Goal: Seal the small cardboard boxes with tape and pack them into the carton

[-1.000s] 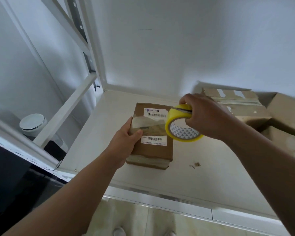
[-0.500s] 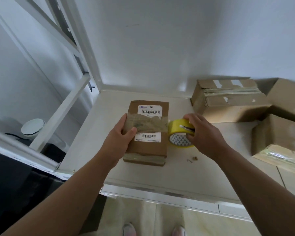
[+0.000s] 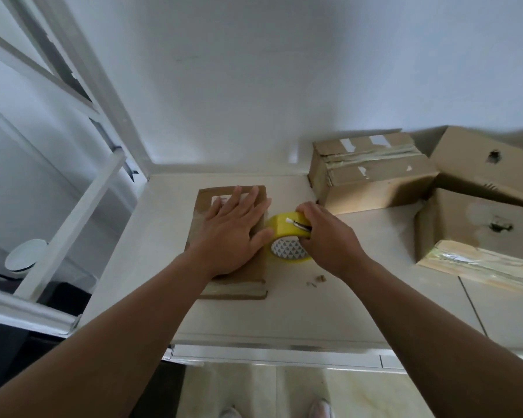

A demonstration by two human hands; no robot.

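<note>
**Left hand (image 3: pixel 233 230) flattens a small cardboard box (image 3: pixel 248 276) while the right hand (image 3: pixel 325 239) grips a roll of yellow tape (image 3: pixel 281 229)**

Seen from above, looking down along the person's two bare forearms to a white table (image 3: pixel 314 312).

Well to the left of the left hand stands a white metal shelf frame (image 3: pixel 73 206). A round white lid (image 3: pixel 24 254) sits low behind its bars.

The left hand lies palm down on top of the small cardboard box, fingers straight and spread, pressing on it. The box lies flat on the table. Its near end, with a strip of tape across it, shows below the wrist.

Just right of the left thumb, touching the box's right edge, the roll of yellow tape stands on its rim on the table. Its patterned white core faces the viewer. The right hand clamps over the roll from the right side, fingers curled across the top and thumb below. The two hands are close together, nearly touching at the roll.

Just below the right wrist, a few small cardboard scraps (image 3: pixel 317 279) lie on the table.

Beyond the right hand, against the white wall, sits a taped cardboard box (image 3: pixel 372 176). Farther right are two larger cardboard boxes (image 3: pixel 477 230), one behind the other, each with a ragged hole in its side.

At the bottom edge, between the forearms, the tips of two shoes (image 3: pixel 323 408) show on a pale tiled floor.
</note>
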